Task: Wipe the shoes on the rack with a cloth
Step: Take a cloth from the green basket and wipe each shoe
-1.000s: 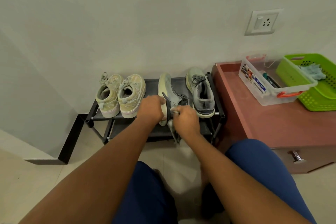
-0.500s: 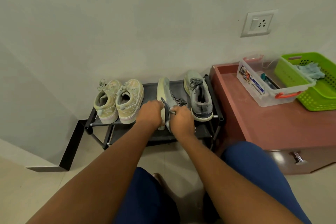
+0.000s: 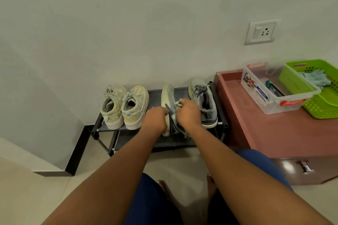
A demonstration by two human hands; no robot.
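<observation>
While both grips clutch shoe (image 3: pixel 169 97) and cloth (image 3: pixel 178 105), the green basket (image 3: pixel 300 86) holds rags (image 3: pixel 315 77).

Four shoes (image 3: pixel 135 107) on rack (image 3: pixel 157 141); cabinet (image 3: pixel 274 133) right.

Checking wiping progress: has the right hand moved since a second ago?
Yes. The right hand, gripping the cloth, slid from the rack's front rail toward the wall.

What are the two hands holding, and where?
The left hand grips the tipped grey shoe by its sole edge near the heel. The right hand grips a cloth, bunched in its fingers, against that shoe's side.
</observation>
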